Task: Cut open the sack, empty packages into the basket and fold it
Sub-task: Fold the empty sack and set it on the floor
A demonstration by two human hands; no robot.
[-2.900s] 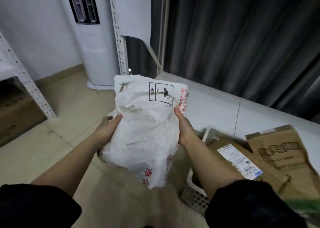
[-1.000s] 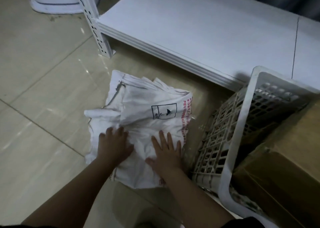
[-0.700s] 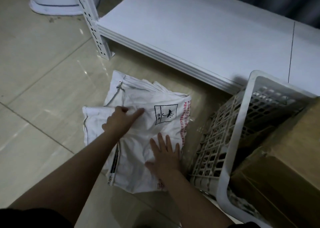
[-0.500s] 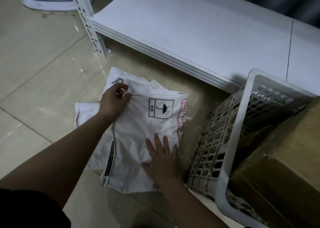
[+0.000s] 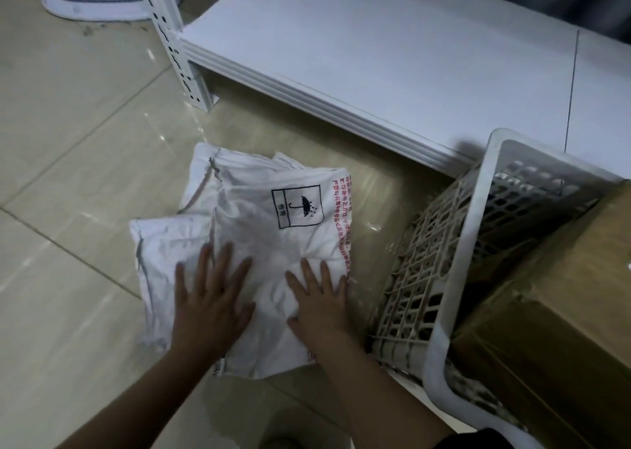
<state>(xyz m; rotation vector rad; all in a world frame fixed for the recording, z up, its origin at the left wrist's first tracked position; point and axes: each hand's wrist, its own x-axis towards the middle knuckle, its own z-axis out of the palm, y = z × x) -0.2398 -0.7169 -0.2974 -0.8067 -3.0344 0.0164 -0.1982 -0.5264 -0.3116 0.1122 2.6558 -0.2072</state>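
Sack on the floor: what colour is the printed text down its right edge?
Red, running along the white sack's right edge beside a black umbrella symbol; head view.

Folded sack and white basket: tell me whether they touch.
Apart. The head view shows a strip of bare floor tile between the folded sack and the white basket.

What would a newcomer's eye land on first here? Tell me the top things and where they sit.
First the crumpled white sack folded on the tiled floor at centre, its black umbrella mark facing up, with the left hand and right hand pressing flat on its near half. Next, at the right, the white lattice basket with brown cardboard boxes in it, beside a low white shelf.
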